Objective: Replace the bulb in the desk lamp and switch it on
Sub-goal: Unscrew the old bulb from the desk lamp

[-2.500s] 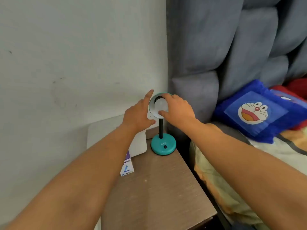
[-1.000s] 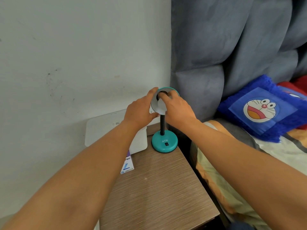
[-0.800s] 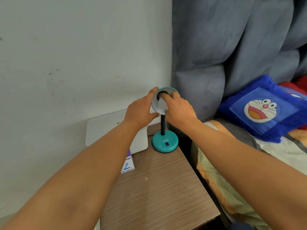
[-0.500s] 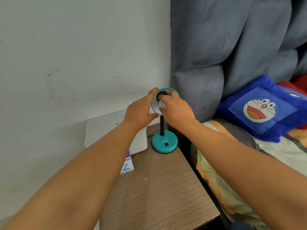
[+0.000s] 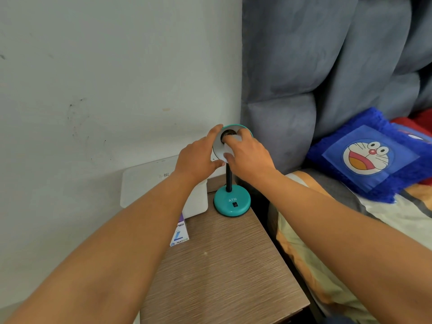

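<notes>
Head cam, wood nightstand (image 5: 224, 272), grey headboard (image 5: 327, 66), left fingers (image 5: 216, 134) gripping lamp shade (image 5: 244, 128), right fingers (image 5: 233, 140) clamped on bulb (image 5: 228, 149).

The right hand (image 5: 249, 155) hides most of the bulb (image 5: 230, 146).

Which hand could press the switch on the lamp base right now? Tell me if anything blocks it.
Probably either, once freed. The switch faces up, uncovered, on the teal base. But the left hand grips the shade and the right hand holds the bulb.
</notes>
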